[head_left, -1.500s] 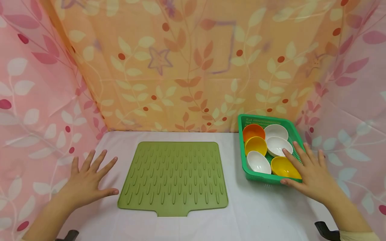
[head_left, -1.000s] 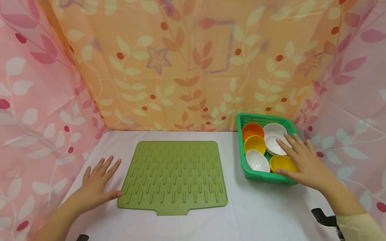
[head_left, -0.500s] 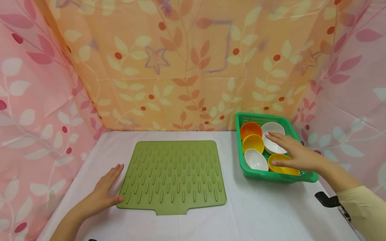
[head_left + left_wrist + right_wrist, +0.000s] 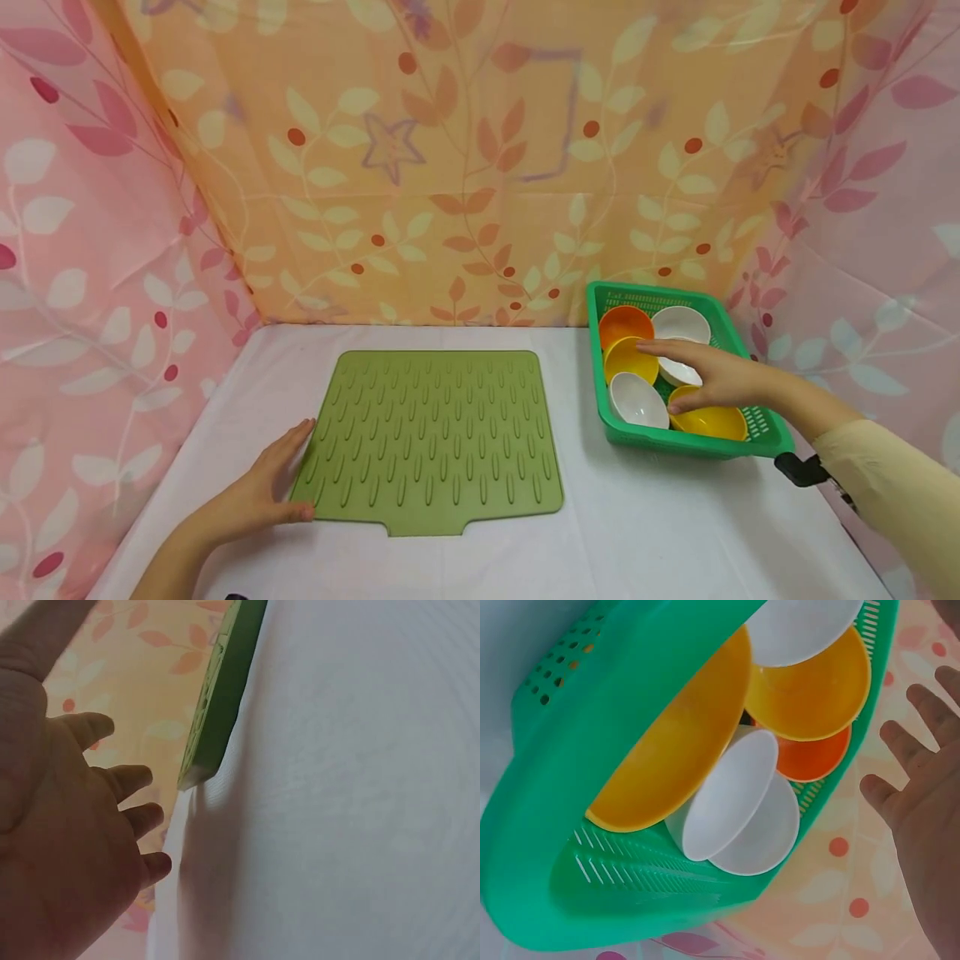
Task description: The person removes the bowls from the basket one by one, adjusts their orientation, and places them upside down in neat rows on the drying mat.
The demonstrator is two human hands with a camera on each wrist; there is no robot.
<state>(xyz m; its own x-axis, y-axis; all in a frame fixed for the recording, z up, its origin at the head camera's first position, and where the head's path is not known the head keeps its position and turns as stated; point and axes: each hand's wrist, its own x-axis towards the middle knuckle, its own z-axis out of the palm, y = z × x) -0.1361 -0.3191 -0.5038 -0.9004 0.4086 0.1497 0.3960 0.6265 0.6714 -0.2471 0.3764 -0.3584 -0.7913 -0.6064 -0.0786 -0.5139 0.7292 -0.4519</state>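
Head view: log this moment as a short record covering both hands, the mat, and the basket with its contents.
Left hand: beside the left edge of the green mat, holding nothing; contact unclear
Right hand: over the green basket, holding nothing
Mat position: on the white cloth, left of the basket
Basket contents: one orange bowl, two yellow bowls, three white bowls

green basket (image 4: 660, 439), olive mat (image 4: 429, 437), leaf-patterned backdrop (image 4: 468, 158)

No text, label, brand or number can be read on anything here
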